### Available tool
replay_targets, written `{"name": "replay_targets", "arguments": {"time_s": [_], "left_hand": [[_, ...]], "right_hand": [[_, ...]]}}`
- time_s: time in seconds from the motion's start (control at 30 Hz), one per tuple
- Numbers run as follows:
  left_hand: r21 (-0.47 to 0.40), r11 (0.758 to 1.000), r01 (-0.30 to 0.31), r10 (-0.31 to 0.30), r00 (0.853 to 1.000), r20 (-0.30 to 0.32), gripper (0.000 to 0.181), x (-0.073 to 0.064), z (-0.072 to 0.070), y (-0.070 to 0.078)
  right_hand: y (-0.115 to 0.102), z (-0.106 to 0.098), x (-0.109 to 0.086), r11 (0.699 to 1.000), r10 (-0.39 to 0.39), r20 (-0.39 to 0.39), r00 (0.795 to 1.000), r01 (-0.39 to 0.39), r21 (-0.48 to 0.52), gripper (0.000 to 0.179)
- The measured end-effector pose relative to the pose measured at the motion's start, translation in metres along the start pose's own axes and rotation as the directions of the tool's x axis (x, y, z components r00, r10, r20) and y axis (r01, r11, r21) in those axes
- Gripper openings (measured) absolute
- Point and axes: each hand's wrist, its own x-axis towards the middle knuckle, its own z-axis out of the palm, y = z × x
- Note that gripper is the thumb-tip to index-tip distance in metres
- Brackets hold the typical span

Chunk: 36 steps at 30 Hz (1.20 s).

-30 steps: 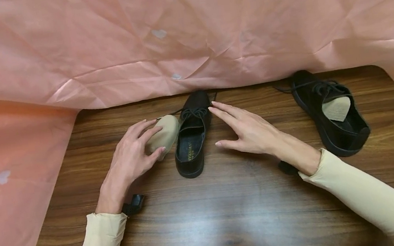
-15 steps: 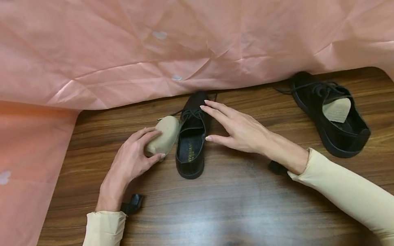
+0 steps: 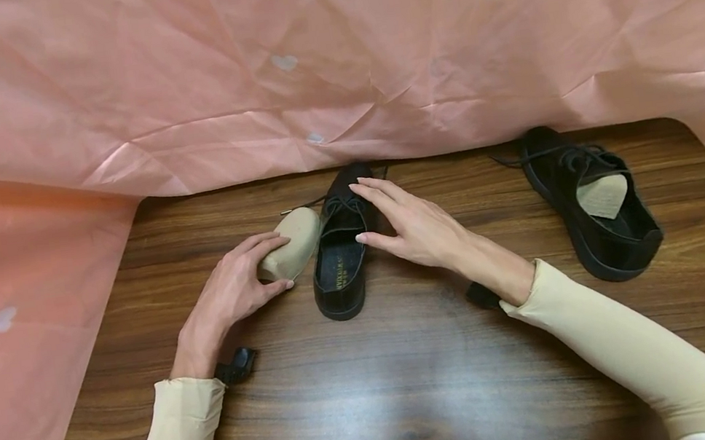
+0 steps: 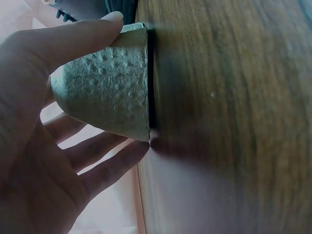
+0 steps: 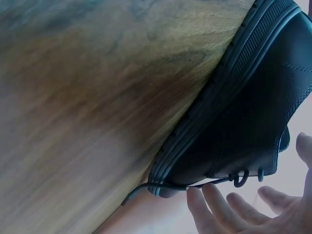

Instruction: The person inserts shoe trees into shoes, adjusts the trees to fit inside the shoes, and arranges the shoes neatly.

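Observation:
A beige moulded-pulp shoe insert [image 3: 298,232] stands on the wooden table, just left of a black lace-up shoe [image 3: 344,298]. My left hand [image 3: 228,285] holds it, thumb on the near side and fingers across the far side; the left wrist view shows the insert's dimpled wall [image 4: 105,80] between them. The shoe is upright, toe pointing away, with its insole bare. Over its right side hovers my right hand [image 3: 423,230], fingers extended. In the right wrist view the fingertips [image 5: 195,200] are close to the lace; whether they touch it I cannot tell.
At the right, a second black shoe [image 3: 572,211] has a matching insert [image 3: 603,196] in its opening. Pink cloth [image 3: 423,42] hangs behind and at the left of the wooden table [image 3: 413,389]. A small black device [image 3: 238,366] is on each wrist.
My right hand has moved left, from beside the shoe to over its right side. My left fingers have closed in on the insert, which has barely moved.

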Motion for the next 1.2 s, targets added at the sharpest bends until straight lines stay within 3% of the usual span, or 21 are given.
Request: {"name": "replay_targets", "arguments": {"time_s": [0.43,1.2], "left_hand": [[-0.014,1.000,0.014,-0.014,1.000,-0.006,0.067,0.000,0.005,-0.002],[-0.022,1.000,0.020,-0.020,1.000,-0.007,0.065,-0.001,-0.005,0.004]], "right_hand": [[0.001,0.007,0.002,0.999,0.002,-0.019,1.000,-0.002,0.041,0.060],[0.002,0.008,0.009,0.999,0.000,-0.044,0.999,0.002,0.048,0.049]]}}
